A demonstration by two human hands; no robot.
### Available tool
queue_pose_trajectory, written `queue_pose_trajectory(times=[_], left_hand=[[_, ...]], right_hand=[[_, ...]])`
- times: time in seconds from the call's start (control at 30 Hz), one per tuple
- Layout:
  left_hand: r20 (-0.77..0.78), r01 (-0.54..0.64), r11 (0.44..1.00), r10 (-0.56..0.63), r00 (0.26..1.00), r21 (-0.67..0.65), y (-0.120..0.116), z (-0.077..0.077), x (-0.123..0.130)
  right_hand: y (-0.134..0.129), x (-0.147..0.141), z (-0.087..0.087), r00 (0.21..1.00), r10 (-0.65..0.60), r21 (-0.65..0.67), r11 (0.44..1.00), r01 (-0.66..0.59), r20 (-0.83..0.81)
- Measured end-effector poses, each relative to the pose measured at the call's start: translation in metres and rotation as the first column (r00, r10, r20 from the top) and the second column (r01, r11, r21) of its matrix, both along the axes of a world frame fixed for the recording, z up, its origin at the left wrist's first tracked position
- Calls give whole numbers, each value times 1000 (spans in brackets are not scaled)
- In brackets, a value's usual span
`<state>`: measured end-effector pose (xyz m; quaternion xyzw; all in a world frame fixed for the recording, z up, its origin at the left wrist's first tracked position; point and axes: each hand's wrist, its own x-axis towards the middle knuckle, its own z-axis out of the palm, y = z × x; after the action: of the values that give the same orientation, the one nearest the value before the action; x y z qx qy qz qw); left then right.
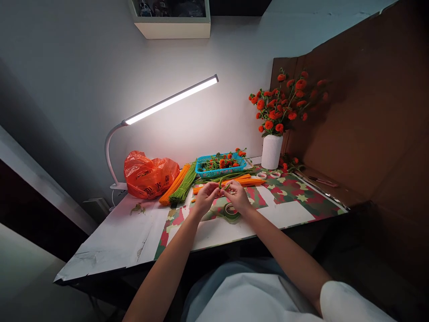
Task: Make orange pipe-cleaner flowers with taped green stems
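Observation:
Both hands meet above the middle of the table. My left hand (205, 197) pinches a short green chenille stem (220, 182) between thumb and fingertips. My right hand (237, 197) is closed at the same green piece, its fingertips almost touching those of the left. The exact shape of the piece is too small to make out. Just below the hands lies a roll of green tape (232, 219). Behind them are loose orange chenille stems (248, 180) and some dark green stems.
A blue basket (197, 168) of orange flowers stands at the back, beside green (183, 184) and orange stem bundles (172, 184). Further left are an orange plastic bag (147, 174) and a lit lamp (172, 99). A white vase (271, 152) of flowers and white tape rolls (261, 176) are at right.

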<state>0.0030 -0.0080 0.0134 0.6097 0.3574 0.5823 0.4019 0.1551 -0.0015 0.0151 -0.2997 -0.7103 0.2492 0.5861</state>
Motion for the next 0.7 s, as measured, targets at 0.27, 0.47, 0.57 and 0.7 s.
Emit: queue_pose_trajectory(times=[0.27,0.47,0.57,0.7], left_hand=[[16,-70,997,69,997,40,-2,0,4],[23,-45,998,44,999,41,-1,-3,6],[18,-55,997,54,998,47,-2,-2,8],[14,-46,998,45,999,39,-5,-1,10]], right_hand=[[-6,-4,-3,974,-210,-44,977,207,-80],[-8,-7,-6,970,-185,-66,982,177,-155],[-9,-7,-7,969,-195,-30,981,193,-149],[-9,-7,-8,976,-195,49,979,200,-94]])
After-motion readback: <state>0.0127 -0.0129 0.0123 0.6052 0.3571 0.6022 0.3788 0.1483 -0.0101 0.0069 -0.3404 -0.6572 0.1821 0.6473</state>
